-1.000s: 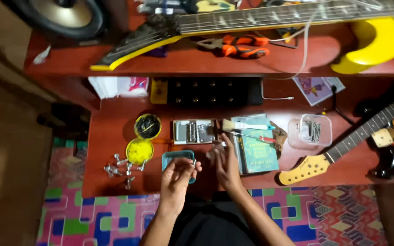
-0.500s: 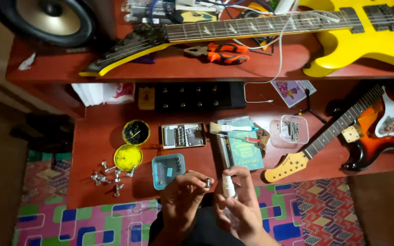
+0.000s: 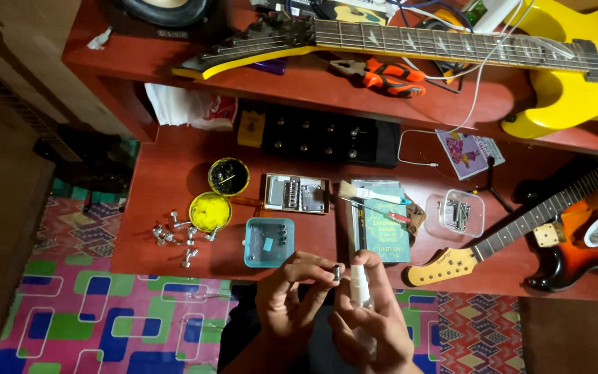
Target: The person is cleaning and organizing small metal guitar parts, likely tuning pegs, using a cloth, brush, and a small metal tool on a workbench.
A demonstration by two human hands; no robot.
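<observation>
The left hand pinches a small metal part at its fingertips. The right hand grips a small spray bottle just beside it, below the bench edge.

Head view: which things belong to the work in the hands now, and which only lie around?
In use:
left hand
small metal part, pinched by that hand
right hand
small spray bottle, gripped by that hand

Lying about:
yellow guitar
orange pliers
brush
teal tray
loose metal pegs
</observation>
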